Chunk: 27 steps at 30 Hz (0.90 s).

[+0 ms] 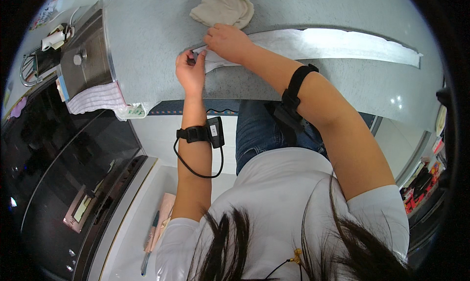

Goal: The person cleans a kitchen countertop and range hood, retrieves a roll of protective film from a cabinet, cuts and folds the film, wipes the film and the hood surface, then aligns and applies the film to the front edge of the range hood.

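A long white strip point(312, 44) lies across the grey tabletop point(147, 53), with a thin dark edge showing along parts of its border. At its left end my left hand point(191, 70) pinches the strip between thumb and fingers, where a small dark grey piece shows. My right hand point(229, 42) rests over the strip close by, its fingertips curled down at the same end, almost meeting my left thumb. What the right fingertips hold is hidden beneath the hand. Just beyond the right hand sits a crumpled beige cloth point(224, 7).
To the left are a brown panel with a round knob point(79, 59), a striped cloth point(95, 97) and a white device with a cable point(55, 40). A glossy black surface point(55, 152) fills the lower left. Black straps with small boxes point(214, 132) circle both arms.
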### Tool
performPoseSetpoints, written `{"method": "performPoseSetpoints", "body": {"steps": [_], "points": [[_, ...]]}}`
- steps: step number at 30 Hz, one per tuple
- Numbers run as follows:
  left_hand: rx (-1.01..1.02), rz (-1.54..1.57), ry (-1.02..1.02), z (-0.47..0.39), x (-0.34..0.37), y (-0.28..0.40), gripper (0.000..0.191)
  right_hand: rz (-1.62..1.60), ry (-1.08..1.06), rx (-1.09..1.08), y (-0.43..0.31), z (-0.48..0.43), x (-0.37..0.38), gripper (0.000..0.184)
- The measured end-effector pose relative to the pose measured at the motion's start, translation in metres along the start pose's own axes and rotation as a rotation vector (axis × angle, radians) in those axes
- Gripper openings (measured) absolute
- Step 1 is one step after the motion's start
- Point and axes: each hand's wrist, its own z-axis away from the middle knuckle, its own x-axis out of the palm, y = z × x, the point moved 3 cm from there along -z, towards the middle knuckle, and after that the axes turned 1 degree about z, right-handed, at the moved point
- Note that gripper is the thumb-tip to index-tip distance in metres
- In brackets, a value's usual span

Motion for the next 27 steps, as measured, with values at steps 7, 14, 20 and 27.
{"method": "performPoseSetpoints", "body": {"steps": [7, 14, 20, 27], "points": [[0.078, -0.070, -0.031, -0.003, 0.000, 0.002, 0.024, 0.091, 0.006, -0.103, 0.000, 0.002, 0.004, 0.012], [0.175, -0.193, -0.002, 0.003, 0.000, 0.014, 0.027, 0.037, -0.001, -0.039, 0.000, 0.003, 0.005, 0.014], [0.201, -0.174, -0.048, 0.000, -0.002, 0.014, 0.031, 0.022, -0.005, -0.034, 0.000, 0.002, 0.002, 0.014], [0.255, -0.242, -0.012, 0.002, 0.001, 0.010, 0.029, 0.015, -0.024, -0.013, 0.000, 0.003, 0.003, 0.014]]}}
